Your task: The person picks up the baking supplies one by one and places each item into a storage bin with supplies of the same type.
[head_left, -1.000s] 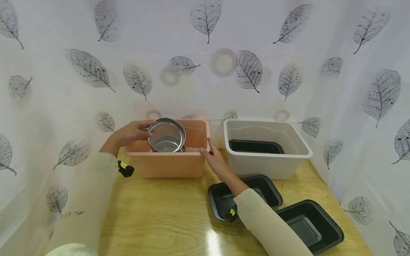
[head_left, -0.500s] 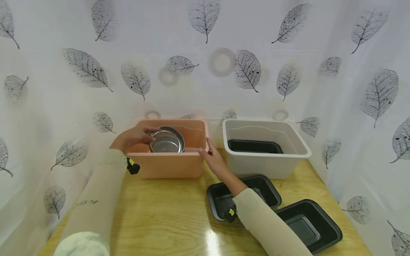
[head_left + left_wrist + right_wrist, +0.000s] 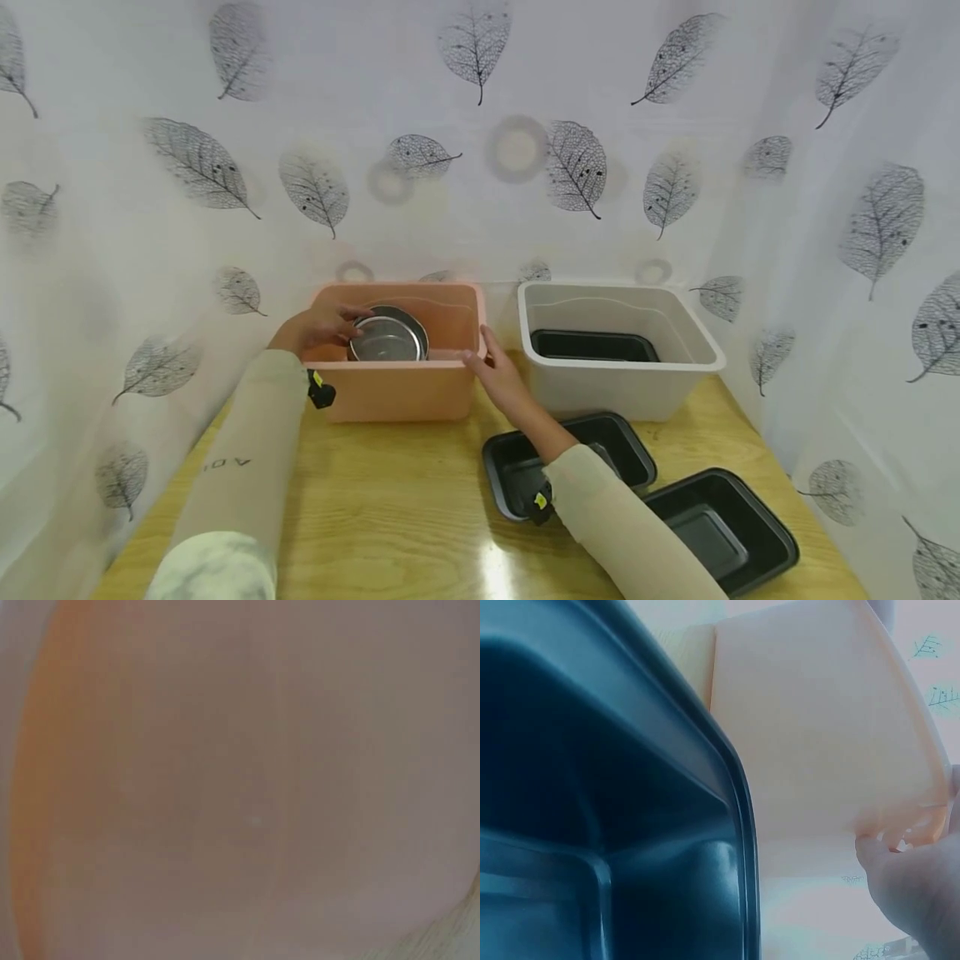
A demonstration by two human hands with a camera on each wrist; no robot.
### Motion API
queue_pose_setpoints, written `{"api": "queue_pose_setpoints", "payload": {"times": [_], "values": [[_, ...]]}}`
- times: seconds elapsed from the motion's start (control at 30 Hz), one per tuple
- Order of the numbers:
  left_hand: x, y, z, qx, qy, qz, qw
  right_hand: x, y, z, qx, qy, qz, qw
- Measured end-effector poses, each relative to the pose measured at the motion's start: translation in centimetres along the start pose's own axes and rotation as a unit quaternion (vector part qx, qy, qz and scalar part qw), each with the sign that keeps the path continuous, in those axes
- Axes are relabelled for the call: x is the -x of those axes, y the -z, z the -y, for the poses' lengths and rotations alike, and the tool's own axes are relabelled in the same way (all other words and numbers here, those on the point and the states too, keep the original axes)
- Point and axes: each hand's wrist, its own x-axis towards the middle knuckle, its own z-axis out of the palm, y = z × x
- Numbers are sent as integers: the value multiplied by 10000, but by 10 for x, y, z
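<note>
Inside the orange plastic bin (image 3: 397, 392) sits a shiny round metal cake pan (image 3: 386, 342), tilted, with a second round rim showing behind it. My left hand (image 3: 322, 323) reaches over the bin's left end and pinches the pan's left edge between thumb and fingers. At the bin's front right corner, my right hand (image 3: 501, 379) holds the rim; the right wrist view shows its thumb (image 3: 874, 851) against the bin's outer wall. The left wrist view is filled by a blurred orange bin wall (image 3: 225, 787), so the left fingers are hidden there.
To the right stands a white plastic bin (image 3: 622, 387) with a dark pan (image 3: 592, 344) inside. Two black rectangular pans lie on the wooden table (image 3: 375, 500): one under my right forearm, the other black pan (image 3: 720, 529) nearer the right edge. A leaf-print curtain (image 3: 450, 225) surrounds the table.
My left hand has lowered the round pan deeper into the orange bin and shifted slightly right. The right hand has stayed at the bin's corner.
</note>
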Motion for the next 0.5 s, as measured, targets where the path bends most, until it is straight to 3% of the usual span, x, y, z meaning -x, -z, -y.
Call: {"api": "queue_pose_setpoints", "payload": {"times": [0.17,0.37,0.5], "values": [[0,1,1,8,-9,-33,10000,0,-1,0,-36,-7,-5,10000],[2,0,-3,-298,3,-423,9987,0,-1,0,50,-11,4,10000],[3,-1,-8,-298,-140,-500,9982,-1,1,0,69,27,-20,10000]]}}
